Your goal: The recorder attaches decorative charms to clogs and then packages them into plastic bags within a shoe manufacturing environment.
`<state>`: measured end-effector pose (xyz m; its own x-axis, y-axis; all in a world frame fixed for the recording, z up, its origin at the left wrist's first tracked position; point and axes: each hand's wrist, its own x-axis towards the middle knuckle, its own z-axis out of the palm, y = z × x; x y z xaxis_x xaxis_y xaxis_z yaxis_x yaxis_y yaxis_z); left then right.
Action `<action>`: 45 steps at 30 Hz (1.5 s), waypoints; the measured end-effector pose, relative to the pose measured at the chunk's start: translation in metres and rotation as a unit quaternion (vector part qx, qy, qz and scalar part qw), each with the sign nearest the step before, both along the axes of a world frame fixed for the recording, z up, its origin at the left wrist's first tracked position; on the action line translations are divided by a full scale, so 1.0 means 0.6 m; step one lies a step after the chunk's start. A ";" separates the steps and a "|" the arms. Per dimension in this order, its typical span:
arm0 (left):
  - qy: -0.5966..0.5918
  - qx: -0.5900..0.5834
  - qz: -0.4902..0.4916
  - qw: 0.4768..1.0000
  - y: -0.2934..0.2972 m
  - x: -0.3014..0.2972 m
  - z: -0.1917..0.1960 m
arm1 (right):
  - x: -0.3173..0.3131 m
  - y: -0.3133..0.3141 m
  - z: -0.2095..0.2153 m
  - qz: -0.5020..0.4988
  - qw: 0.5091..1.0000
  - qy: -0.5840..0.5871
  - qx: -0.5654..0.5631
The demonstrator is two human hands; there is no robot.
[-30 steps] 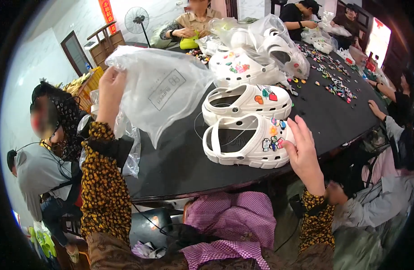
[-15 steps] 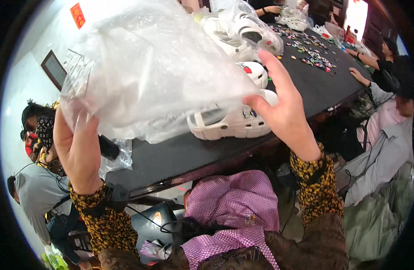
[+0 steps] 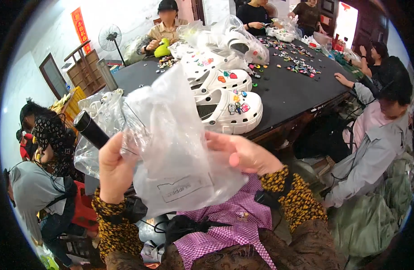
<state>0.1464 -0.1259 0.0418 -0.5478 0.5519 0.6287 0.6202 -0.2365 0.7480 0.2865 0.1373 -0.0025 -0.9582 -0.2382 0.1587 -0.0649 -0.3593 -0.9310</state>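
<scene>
My left hand is closed on the upper left edge of a clear plastic bag, which hangs loosely in front of me. Against the bag's right side lies my right hand, its fingers stretched and its thumb apart; some fingertips are hidden by the film. Just beyond, on the black table, sit white clogs with colourful shoe charms on their tops. More white clogs stand farther back, some in clear bags.
Loose charms are strewn over the black table. A black cylinder and a bagged white item lie left of my left hand. People sit around the table. At the right, a person in grey sits close by.
The bag has come down and nearer to me, uncovering the clogs. Both hands have lowered and drawn closer together. My right thumb and fingers no longer pinch the bag's edge.
</scene>
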 end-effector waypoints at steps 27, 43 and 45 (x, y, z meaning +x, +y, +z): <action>0.291 -0.227 0.047 0.928 0.020 0.069 -0.129 | 0.041 0.025 -0.110 -0.511 0.854 0.062 -0.069; -0.075 -0.137 -0.228 0.961 0.059 0.080 -0.160 | 0.052 -0.118 -0.064 -0.338 0.797 0.300 0.401; -0.223 -0.096 -0.189 0.951 0.055 0.088 -0.163 | 0.047 -0.127 -0.070 -0.311 0.760 0.357 0.445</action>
